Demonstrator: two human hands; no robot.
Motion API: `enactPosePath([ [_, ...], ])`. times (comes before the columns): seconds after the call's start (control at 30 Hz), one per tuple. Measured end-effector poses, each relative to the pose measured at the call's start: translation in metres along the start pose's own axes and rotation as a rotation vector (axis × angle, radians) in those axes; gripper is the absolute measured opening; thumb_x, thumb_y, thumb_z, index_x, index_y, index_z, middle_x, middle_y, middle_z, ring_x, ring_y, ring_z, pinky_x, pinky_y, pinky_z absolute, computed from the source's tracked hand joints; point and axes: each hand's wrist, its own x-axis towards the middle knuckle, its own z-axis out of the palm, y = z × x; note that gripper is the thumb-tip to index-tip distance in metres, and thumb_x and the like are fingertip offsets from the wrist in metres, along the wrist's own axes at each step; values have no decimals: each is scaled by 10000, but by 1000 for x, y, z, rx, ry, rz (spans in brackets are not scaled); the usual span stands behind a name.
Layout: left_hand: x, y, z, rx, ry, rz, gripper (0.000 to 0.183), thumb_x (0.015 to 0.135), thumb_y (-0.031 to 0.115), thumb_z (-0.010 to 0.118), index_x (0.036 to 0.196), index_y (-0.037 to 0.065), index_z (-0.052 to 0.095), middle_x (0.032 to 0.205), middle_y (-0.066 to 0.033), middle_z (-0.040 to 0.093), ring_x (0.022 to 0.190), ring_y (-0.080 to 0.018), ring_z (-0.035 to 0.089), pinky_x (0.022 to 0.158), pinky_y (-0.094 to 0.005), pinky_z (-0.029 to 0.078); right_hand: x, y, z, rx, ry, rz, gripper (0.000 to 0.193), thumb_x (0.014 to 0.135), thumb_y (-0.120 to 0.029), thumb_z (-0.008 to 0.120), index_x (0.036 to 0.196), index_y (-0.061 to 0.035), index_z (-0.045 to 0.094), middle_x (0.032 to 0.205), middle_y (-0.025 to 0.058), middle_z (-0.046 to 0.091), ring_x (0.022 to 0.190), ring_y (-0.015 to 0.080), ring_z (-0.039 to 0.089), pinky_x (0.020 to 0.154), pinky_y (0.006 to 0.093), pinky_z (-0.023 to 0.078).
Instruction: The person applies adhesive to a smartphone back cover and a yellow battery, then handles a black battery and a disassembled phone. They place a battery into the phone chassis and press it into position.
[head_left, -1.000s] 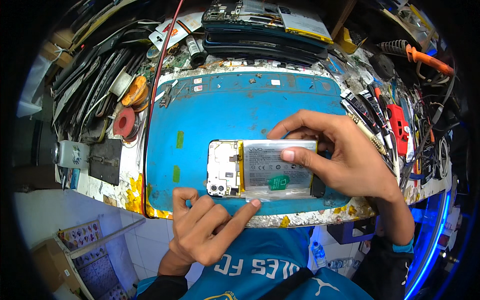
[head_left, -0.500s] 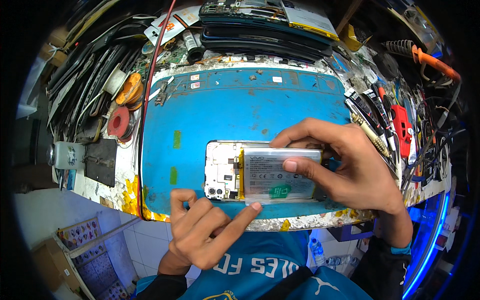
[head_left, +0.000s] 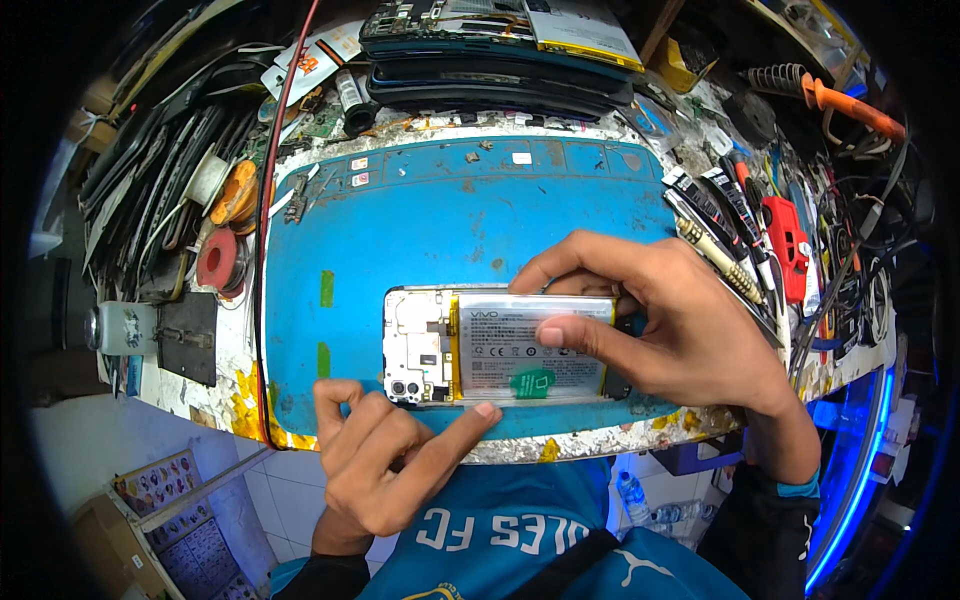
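Item: opened phone [head_left: 500, 345], back cover off, lying flat on blue work mat [head_left: 430, 220] at near edge of counter [head_left: 590, 440], centre of scene. Long axis runs left-right; camera end w/ lenses points left, other end under the right hand. Pale battery [head_left: 525, 345] fills the mid section, long side also left-right, green tab at its near edge.

Right hand [head_left: 680, 330]: grip closed on the phone's right part; thumb pressed flat on battery face, index finger curled over the far edge, other fingers round the right end.

Left hand [head_left: 385, 455]: near-left of phone, fingers mostly curled; index fingertip touches phone's near edge just below the battery. Holds nothing; grip loosely closed, only the fingertip in contact.

Surroundings: stack of dark phones and panels [head_left: 490, 50] far of mat; tape rolls [head_left: 225, 225] and flat strips at left; red cable [head_left: 270, 200] along mat's left edge; screwdrivers, tweezers and red tool [head_left: 785, 240] at right; orange-handled soldering iron [head_left: 850, 105] far right.

Change vs 1 s ago: phone sits slightly nearer and further right on the mat in view, orientation same. Right thumb has slid left, further onto battery face. Left hand much the same, fingertip kept at near edge.
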Motion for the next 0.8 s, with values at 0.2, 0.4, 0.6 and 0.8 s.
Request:
enactPosePath([
  [0.2,5,2,6,-7,83,-55,337,654,180,907,963,184,774,593,83,362,551,-89,379,632,-309,286,0,-1,-2,-144,-16,-28,236,878,-107,704,1062,20,630,958,149,722,867,234,728,728,323,575],
  [0.4,8,4,5,-42,79,-127,336,665,190,905,953,124,746,576,69,424,540,-111,398,618,-311,291,0,-1,-2,-164,-16,-43,252,859,-120,716,1076,-14,641,959,132,720,880,281,725,759,357,572],
  [0.6,11,5,4,-89,88,-167,344,677,192,902,937,87,703,554,52,454,529,-123,422,613,-310,298,2,0,-1,-161,14,-109,247,854,-112,716,1061,7,650,967,144,712,891,287,717,757,362,558],
  [0.8,12,4,4,-89,95,-165,348,678,198,899,943,89,702,556,53,446,532,-125,415,610,-313,289,0,0,2,-195,99,-259,243,840,-91,727,1050,10,655,970,132,700,841,271,697,724,337,544],
])
